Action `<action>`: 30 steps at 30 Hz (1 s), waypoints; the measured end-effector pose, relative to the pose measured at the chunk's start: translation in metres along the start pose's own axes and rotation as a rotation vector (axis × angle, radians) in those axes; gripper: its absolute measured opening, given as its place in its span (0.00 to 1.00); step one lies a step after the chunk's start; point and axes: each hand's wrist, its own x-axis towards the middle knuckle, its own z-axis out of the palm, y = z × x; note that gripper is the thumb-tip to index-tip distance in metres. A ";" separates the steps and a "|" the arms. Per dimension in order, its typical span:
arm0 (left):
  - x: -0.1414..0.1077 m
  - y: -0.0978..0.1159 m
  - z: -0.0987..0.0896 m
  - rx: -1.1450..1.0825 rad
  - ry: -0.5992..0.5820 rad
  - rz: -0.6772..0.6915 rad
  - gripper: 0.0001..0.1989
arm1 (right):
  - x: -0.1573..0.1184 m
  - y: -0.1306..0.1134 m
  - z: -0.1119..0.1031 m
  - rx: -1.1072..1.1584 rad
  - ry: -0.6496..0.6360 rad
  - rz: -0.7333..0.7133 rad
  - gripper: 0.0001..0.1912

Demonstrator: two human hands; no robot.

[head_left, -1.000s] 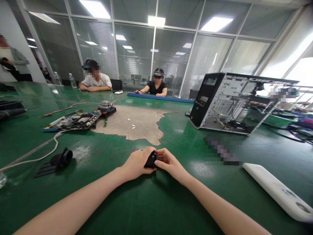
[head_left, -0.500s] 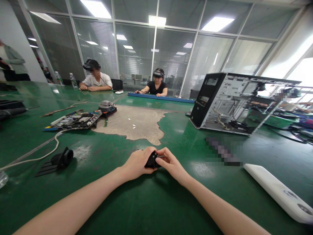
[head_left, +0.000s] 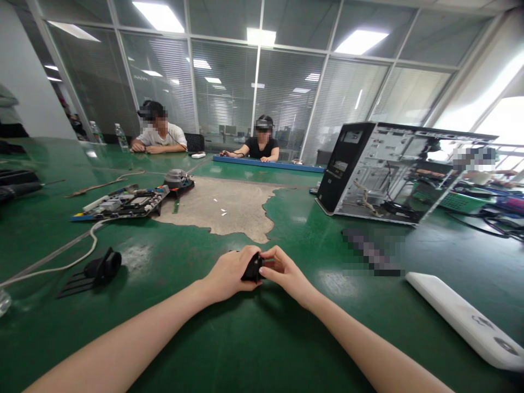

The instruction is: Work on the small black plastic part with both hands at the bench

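A small black part (head_left: pixel 251 268) sits between my hands, just above the near middle of the green table; its exact kind is hidden by the fingers. My left hand (head_left: pixel 231 273) is wrapped over it from the left and grips it. On the other side, my right hand (head_left: pixel 286 277) pinches the part's right end between thumb and fingertips. Off to the left on the table lies a black plastic piece (head_left: pixel 97 271) with a round collar and flat prongs.
A circuit board (head_left: pixel 123 203) and a round fan (head_left: pixel 178 179) lie left of a worn bare patch (head_left: pixel 229 207). An open computer case (head_left: pixel 347 169) stands at right, near a green basket (head_left: pixel 458 197) and a long white device (head_left: pixel 462 319). Two people sit across the table.
My hands keep nearly the same hold on the black part. The view has shifted slightly, and the standing person at the far left is now mostly out of frame.
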 end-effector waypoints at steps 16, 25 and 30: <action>0.000 0.000 0.001 0.004 -0.002 -0.010 0.27 | 0.001 0.007 0.001 -0.043 0.053 0.002 0.15; 0.002 0.000 0.000 0.014 -0.019 -0.021 0.28 | -0.002 0.004 0.002 0.057 -0.015 -0.005 0.15; 0.001 0.001 0.000 -0.006 -0.005 -0.019 0.27 | 0.001 0.005 0.001 0.002 0.039 -0.007 0.11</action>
